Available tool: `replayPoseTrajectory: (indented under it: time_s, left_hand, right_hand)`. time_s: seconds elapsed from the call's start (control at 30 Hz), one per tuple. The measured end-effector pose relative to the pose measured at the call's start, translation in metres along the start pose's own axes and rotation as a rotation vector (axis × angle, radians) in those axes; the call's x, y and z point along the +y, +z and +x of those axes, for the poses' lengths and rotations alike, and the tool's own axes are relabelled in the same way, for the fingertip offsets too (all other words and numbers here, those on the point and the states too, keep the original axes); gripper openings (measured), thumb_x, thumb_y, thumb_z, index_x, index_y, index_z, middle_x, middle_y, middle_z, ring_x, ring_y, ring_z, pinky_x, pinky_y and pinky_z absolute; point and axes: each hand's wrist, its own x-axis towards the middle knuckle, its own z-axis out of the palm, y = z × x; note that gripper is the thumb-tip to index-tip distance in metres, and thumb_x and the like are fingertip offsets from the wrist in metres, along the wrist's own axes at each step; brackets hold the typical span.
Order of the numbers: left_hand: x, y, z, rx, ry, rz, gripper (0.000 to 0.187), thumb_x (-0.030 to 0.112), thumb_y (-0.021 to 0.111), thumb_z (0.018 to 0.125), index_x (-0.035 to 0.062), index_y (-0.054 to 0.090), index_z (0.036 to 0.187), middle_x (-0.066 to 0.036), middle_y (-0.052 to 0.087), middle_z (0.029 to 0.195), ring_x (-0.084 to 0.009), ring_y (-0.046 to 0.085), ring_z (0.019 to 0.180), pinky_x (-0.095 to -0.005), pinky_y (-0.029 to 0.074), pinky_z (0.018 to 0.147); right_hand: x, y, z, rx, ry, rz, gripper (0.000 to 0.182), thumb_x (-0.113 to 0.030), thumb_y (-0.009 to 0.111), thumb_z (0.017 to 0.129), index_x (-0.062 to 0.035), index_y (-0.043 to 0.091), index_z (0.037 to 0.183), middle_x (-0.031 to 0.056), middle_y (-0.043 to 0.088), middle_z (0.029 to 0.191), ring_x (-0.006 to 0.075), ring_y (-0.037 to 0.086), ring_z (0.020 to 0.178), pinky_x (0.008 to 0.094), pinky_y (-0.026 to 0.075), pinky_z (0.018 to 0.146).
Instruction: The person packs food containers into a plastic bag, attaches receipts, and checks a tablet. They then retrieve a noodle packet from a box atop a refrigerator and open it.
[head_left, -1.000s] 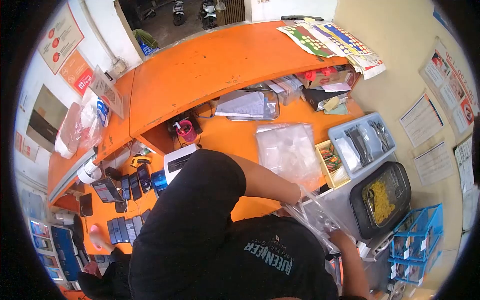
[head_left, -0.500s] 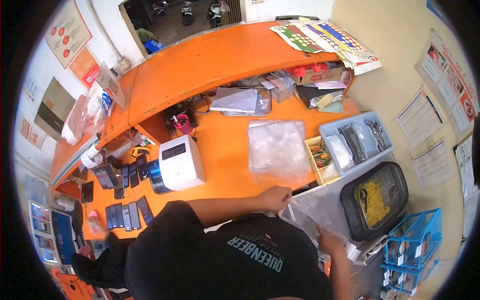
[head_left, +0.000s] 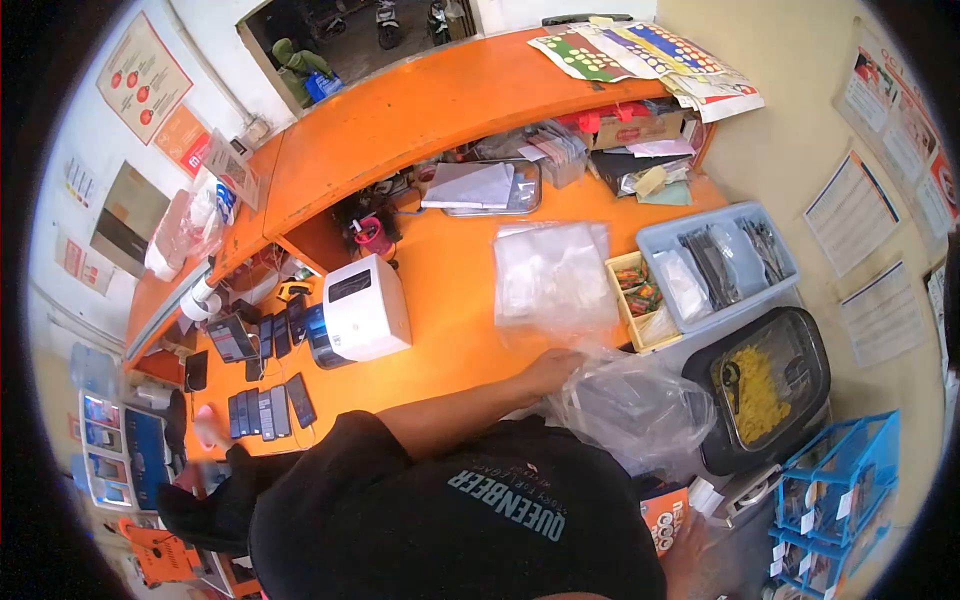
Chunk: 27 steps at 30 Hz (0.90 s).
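Note:
A clear plastic bag [head_left: 635,400] is puffed out in front of my chest. My left hand [head_left: 552,372] is closed on the bag's left edge, over the front of the orange counter. Low on the right, beside my body, my right hand [head_left: 685,555] is at an orange packet with white print [head_left: 664,520]. Its fingers are partly hidden, and I cannot tell whether they grip the packet. Just beyond the bag lies a stack of clear plastic bags [head_left: 555,275]. To its right stands a black-rimmed container of yellow food [head_left: 755,395] with dark tongs inside.
A blue tray of cutlery [head_left: 660,240] and a yellow box of sachets [head_left: 616,290] stand right of the stack. A white printer [head_left: 368,310] and several phones [head_left: 268,412] occupy the left. Another person's dark sleeve [head_left: 205,505] shows there. Blue racks [head_left: 845,470] stand at right.
The bag has gone from flat to puffed open. My right hand has left it and moved down to the orange packet. A person in green has come into sight beyond the counter.

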Motion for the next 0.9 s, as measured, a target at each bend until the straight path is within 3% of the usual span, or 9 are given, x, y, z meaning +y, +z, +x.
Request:
replayPoseTrajectory:
  time_s: [0.03,0.13,0.23,0.33,0.53,0.63,0.7,0.83,0.9]
  left_hand:
    - [0.005,0.005,-0.001,0.036,-0.038,0.144,0.037,0.033,0.062,0.094,-0.0023,0.067,0.103,-0.013,0.067,0.095,-0.0202,0.062,0.092,-0.0372,0.05,0.079]
    - [0.01,0.005,0.001,-0.163,0.284,0.472,0.045,0.036,0.065,0.089,-0.004,0.063,0.11,-0.021,0.067,0.104,-0.0306,0.064,0.099,-0.0428,0.05,0.088]
    - [0.021,-0.002,-0.007,-0.119,0.417,0.756,0.049,0.03,0.063,0.088,-0.0039,0.053,0.122,-0.027,0.064,0.114,-0.0413,0.063,0.103,-0.0501,0.049,0.09]
    - [0.047,-0.006,-0.024,-0.165,0.273,0.845,0.052,0.024,0.059,0.088,-0.0025,0.041,0.129,-0.03,0.06,0.118,-0.0457,0.06,0.109,-0.0539,0.048,0.092]
    - [0.051,-0.02,-0.039,-0.007,0.459,0.913,0.041,0.014,0.056,0.089,0.0016,0.043,0.126,-0.027,0.059,0.113,-0.048,0.059,0.106,-0.0554,0.047,0.093]
    - [0.044,-0.029,-0.032,0.056,0.666,0.801,0.038,0.01,0.062,0.085,0.0032,0.049,0.12,-0.021,0.063,0.102,-0.0397,0.064,0.095,-0.0489,0.052,0.085]
    - [0.052,-0.029,-0.035,0.02,0.595,0.635,0.034,0.009,0.066,0.083,0.003,0.054,0.114,-0.016,0.063,0.093,-0.0311,0.064,0.085,-0.0424,0.052,0.077]
    - [0.043,-0.023,-0.016,-0.039,0.547,0.415,0.022,0.009,0.067,0.084,0.0037,0.06,0.104,-0.009,0.061,0.08,-0.0175,0.059,0.074,-0.0338,0.049,0.064]
    - [0.049,-0.019,-0.01,-0.172,0.408,0.223,0.015,0.015,0.065,0.089,0.0033,0.061,0.096,-0.008,0.064,0.078,-0.0173,0.062,0.072,-0.0329,0.051,0.066]
  right_hand:
    - [-0.005,0.006,-0.005,-0.119,0.04,0.05,0.122,-0.035,0.087,0.059,-0.0089,0.021,0.159,0.0284,0.031,0.151,0.0452,0.032,0.141,0.0587,0.029,0.113]
    - [-0.009,0.015,-0.005,-0.029,0.061,0.093,0.119,-0.033,0.084,0.062,-0.0101,0.02,0.159,0.0282,0.034,0.147,0.0464,0.036,0.135,0.0577,0.03,0.11]
    - [-0.018,0.005,0.0,-0.004,0.058,0.093,0.115,-0.032,0.083,0.063,-0.0084,0.023,0.158,0.0267,0.038,0.142,0.0464,0.04,0.128,0.0569,0.033,0.107]
    - [-0.022,0.011,0.002,0.037,0.082,0.098,0.116,-0.033,0.084,0.061,-0.007,0.024,0.157,0.0258,0.041,0.136,0.0458,0.042,0.125,0.0569,0.034,0.105]
    - [-0.035,-0.04,-0.001,0.078,0.152,0.171,0.114,-0.028,0.08,0.058,-0.0068,0.027,0.156,0.0246,0.045,0.126,0.0469,0.047,0.115,0.057,0.038,0.099]
    - [-0.032,-0.078,-0.008,0.201,0.207,0.212,0.113,-0.017,0.076,0.054,-0.0102,0.03,0.156,0.0248,0.049,0.126,0.0468,0.048,0.116,0.0564,0.039,0.098]
    - [-0.045,-0.116,-0.012,0.319,0.199,0.266,0.111,-0.011,0.068,0.052,-0.0095,0.03,0.157,0.0262,0.048,0.13,0.0479,0.045,0.123,0.0553,0.037,0.105]
    - [-0.064,-0.172,0.006,0.466,0.066,0.352,0.112,-0.025,0.077,0.058,-0.0061,0.027,0.157,0.0248,0.043,0.135,0.0463,0.041,0.131,0.0551,0.034,0.108]
    - [-0.079,-0.178,0.024,0.511,-0.056,0.675,0.118,-0.037,0.087,0.063,-0.002,0.024,0.157,0.0209,0.036,0.151,0.0349,0.034,0.142,0.0471,0.026,0.117]
